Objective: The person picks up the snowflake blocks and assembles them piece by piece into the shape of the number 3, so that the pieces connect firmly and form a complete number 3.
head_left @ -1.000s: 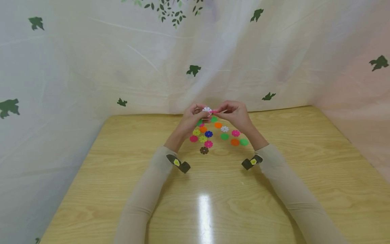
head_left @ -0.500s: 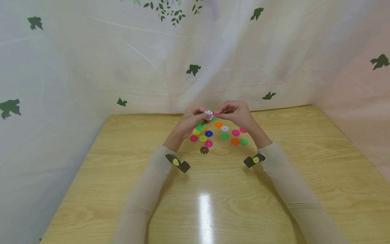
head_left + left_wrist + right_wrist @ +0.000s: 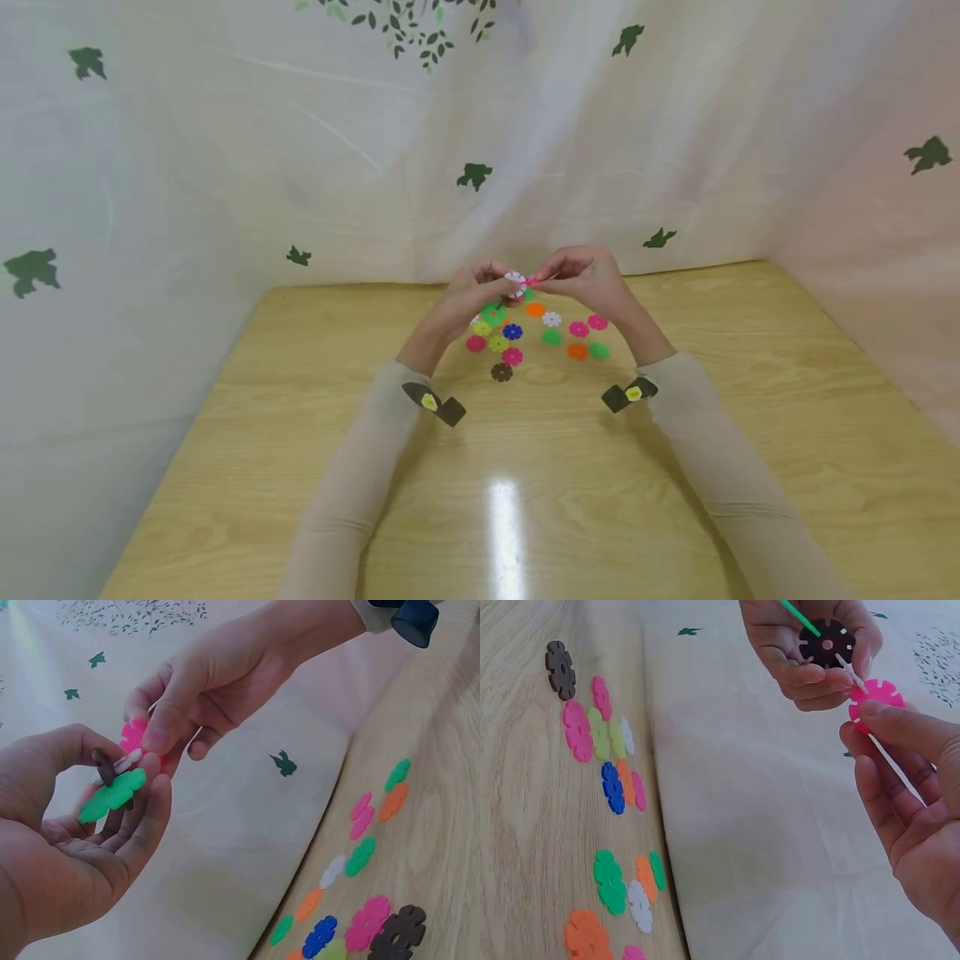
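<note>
In the head view both hands meet above the far half of the table. My left hand point(image 3: 467, 298) holds a small group of joined flower-shaped plastic discs: a brown disc point(image 3: 812, 649), a green disc point(image 3: 114, 796) and a white disc point(image 3: 514, 284). Between right thumb and fingers a pink disc point(image 3: 877, 691) is pinched by my right hand point(image 3: 587, 275). Its edge meets the white one, set at an angle to it; how deep the slots sit in each other I cannot tell. Left fingers partly cover the group.
Loose discs lie flat on the wooden table point(image 3: 360, 467) below the hands, among them a blue disc point(image 3: 512, 332), a dark brown disc point(image 3: 502, 372) and an orange disc point(image 3: 577, 352). A hanging cloth point(image 3: 360, 167) with leaf prints rises behind the table's far edge.
The held group has turned and dropped slightly, bringing its green disc into sight below my left hand. My right hand has shifted slightly right, still pinching the pink disc against the white one.
</note>
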Demonstrator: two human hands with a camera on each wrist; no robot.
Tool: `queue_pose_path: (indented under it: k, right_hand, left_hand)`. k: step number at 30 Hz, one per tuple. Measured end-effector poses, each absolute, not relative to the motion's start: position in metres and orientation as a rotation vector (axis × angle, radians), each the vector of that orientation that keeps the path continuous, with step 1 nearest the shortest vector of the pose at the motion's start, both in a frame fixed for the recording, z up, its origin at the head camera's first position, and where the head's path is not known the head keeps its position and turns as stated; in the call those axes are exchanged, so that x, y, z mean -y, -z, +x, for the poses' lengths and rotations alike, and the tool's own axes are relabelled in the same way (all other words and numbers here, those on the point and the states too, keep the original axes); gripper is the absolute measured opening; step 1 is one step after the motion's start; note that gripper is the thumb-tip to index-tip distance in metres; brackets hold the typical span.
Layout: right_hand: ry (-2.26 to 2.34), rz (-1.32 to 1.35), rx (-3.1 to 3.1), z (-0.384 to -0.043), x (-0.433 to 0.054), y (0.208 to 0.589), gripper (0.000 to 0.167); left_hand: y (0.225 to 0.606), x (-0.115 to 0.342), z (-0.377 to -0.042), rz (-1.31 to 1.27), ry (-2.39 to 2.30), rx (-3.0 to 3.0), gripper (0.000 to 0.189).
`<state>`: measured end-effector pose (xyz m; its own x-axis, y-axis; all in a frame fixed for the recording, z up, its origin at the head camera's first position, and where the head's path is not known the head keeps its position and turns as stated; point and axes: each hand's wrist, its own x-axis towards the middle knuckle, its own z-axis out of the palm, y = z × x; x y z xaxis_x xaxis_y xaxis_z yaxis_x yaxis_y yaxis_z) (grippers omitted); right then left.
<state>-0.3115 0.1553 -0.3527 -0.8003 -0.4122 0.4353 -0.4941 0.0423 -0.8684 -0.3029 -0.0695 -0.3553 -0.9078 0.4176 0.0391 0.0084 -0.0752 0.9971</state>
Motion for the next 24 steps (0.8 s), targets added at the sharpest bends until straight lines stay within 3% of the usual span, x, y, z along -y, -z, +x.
queue_pose_path:
  k: [14, 24]
  right_hand:
    - [-1.924, 0.959, 2.202, -0.3092, -0.1526, 0.3495, 0.005]
    - [-1.880, 0.950, 2.241, -0.3115, -0.1509, 0.3543, 0.015]
  left_hand:
    - [0.3536, 0.0745, -0.3074, 0.440, -2.082, -1.893, 0.008]
    - [0.3541, 0.0796, -0.3081, 0.473, -2.050, -1.921, 0.008]
